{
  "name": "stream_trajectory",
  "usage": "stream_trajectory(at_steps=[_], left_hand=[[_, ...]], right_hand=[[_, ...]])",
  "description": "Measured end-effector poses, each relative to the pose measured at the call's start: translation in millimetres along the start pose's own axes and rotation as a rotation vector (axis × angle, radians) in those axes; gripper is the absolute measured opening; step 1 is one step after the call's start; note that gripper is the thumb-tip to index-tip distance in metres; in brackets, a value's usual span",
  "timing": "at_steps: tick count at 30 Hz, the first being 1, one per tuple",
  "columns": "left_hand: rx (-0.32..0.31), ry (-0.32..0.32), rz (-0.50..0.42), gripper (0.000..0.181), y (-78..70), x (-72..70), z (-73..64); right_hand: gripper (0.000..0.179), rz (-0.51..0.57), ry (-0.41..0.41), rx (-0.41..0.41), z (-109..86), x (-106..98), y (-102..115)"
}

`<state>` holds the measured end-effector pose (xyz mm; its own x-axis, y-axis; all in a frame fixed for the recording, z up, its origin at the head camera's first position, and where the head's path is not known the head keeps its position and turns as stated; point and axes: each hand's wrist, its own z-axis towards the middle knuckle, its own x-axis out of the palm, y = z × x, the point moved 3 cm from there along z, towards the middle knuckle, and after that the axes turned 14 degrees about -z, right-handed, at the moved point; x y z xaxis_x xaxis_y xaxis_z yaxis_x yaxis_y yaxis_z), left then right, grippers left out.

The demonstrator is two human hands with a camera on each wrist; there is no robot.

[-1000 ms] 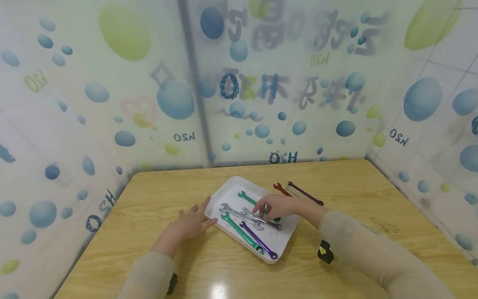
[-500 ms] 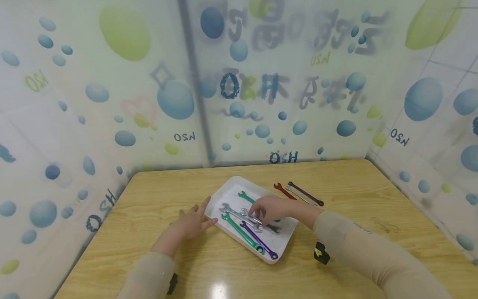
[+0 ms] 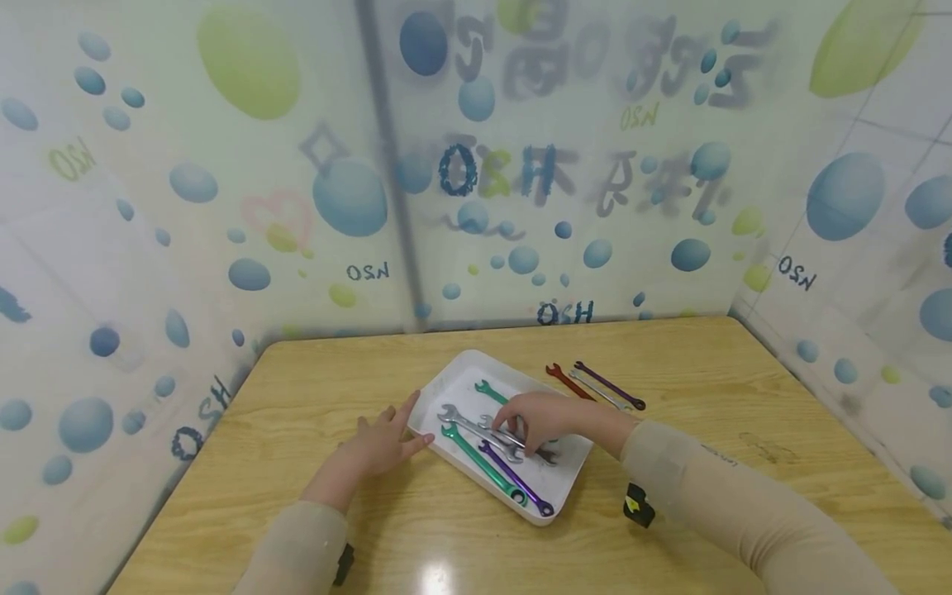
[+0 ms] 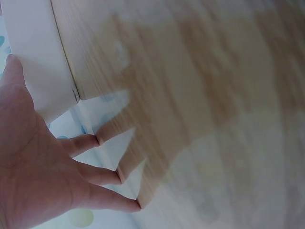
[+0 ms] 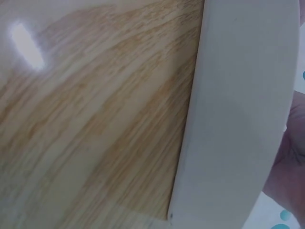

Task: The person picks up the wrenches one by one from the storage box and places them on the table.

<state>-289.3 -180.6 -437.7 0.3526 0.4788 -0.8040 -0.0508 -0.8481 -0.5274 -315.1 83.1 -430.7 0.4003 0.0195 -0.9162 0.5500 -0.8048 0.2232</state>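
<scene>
A white tray [image 3: 455, 370] holds several wrenches. My right hand [image 3: 541, 417] reaches in from the right, thumb and fingers pinching a small silver open-end wrench [image 3: 547, 457] by its shaft; its middle is hidden under the fingers. Beside it lie a larger silver wrench [image 3: 467, 424], a green wrench [image 3: 479, 463] and a purple wrench [image 3: 513, 475]. Another green wrench [image 3: 487, 390] is partly covered by the hand. My left hand [image 3: 379, 442] is spread at the tray's left corner, thumb and index finger against its wall. In the right wrist view the tray wall [image 5: 238, 109] hides most of the hand.
Right of the tray, on the wooden table [image 3: 335, 364], lie a red wrench [image 3: 568, 381], a slim silver wrench [image 3: 598, 388] and a purple wrench [image 3: 610, 386]. A patterned curtain [image 3: 483, 248] hangs behind the table.
My right hand has shifted slightly left and toward me, and the small silver wrench under its fingers has moved a little. The left hand and the tray stay nearly still.
</scene>
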Motion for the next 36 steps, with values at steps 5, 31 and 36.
stream_trajectory(at_steps=[5, 31, 36], left_hand=[[-0.006, 0.003, -0.005, 0.087, -3.3, -2.5, -2.7], [0.004, 0.002, -0.009, 0.087, -5.3, -2.8, -3.9], [0.011, 0.004, -0.008, 0.087, -4.5, -1.9, -2.8]], right_hand=[[0.053, -0.017, 0.006, 0.005, 1.2, 0.3, -0.3], [0.057, 0.055, 0.003, 0.0, -5.3, -1.2, -4.1], [0.057, 0.047, 0.004, -0.011, -7.6, -1.7, -5.4]])
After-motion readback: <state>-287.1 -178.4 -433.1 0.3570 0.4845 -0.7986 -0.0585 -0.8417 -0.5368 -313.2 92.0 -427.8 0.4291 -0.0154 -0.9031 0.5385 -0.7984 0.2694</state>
